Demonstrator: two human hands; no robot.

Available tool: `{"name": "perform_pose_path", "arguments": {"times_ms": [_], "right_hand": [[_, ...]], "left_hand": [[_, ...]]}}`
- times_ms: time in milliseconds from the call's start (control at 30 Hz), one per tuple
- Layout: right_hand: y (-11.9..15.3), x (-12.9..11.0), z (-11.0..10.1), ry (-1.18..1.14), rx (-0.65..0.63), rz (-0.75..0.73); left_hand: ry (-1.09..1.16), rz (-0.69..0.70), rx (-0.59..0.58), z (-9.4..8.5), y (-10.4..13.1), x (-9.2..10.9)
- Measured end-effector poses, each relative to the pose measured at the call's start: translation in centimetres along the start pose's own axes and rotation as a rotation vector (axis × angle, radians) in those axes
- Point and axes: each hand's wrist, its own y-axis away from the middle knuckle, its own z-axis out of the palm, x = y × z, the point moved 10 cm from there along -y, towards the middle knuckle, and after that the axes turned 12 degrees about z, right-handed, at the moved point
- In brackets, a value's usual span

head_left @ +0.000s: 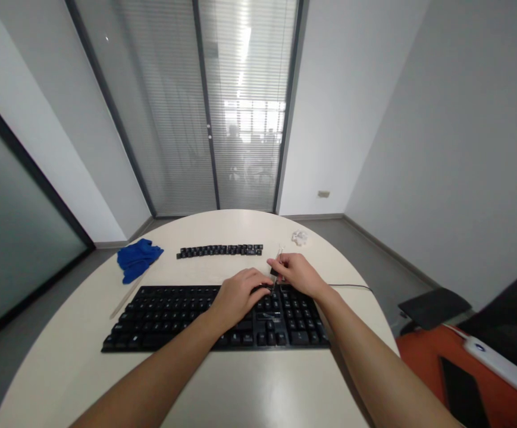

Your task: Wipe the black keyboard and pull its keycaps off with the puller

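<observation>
A black keyboard (169, 318) lies on the round pale table (249, 386). Over its upper right part, my left hand (241, 292) rests with the thumb and fingers bent toward each other near the top keys; whatever is between them is too small to make out. My right hand (297, 272) is just right of it, pinching a thin wire tool (280, 254) that points down at the keyboard. A small dark piece shows by the right fingertips. Behind the keyboard stand two rows of loose black keycaps (220, 250).
A blue cloth (137, 259) lies at the back left, with a pale stick (127, 297) beside it. Crumpled white material (300, 238) sits at the back right. A black cable (351, 286) runs right. An orange chair (428, 359) holds a power strip and a dark flat object.
</observation>
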Motion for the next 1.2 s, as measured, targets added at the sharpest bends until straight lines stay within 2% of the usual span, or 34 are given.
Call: {"name": "perform_pose_path", "arguments": {"times_ms": [267, 400, 533, 733, 933, 1200], "right_hand": [[0.3, -0.5, -1.6, 0.032, 0.075, -0.010], [0.4, -0.6, -2.1, 0.031, 0.094, -0.015], [0.5, -0.8, -2.1, 0.052, 0.092, -0.032], [0.5, -0.8, -2.4, 0.088, 0.122, -0.054], [0.4, -0.8, -2.7, 0.134, 0.141, -0.052], [0.3, -0.5, -2.7, 0.184, 0.171, -0.042]], "left_hand": [[-0.160, -0.187, 0.074, -1.8, -0.5, -2.0], [-0.258, -0.231, 0.027, -2.1, -2.1, -3.4], [-0.375, -0.177, -0.053, -1.3, -4.6, -4.4], [-0.463, -0.131, -0.115, 1.0, -7.1, -6.3], [-0.485, -0.137, -0.118, 2.3, -8.2, -8.2], [-0.483, -0.133, -0.114, 3.3, -8.1, -9.1]]}}
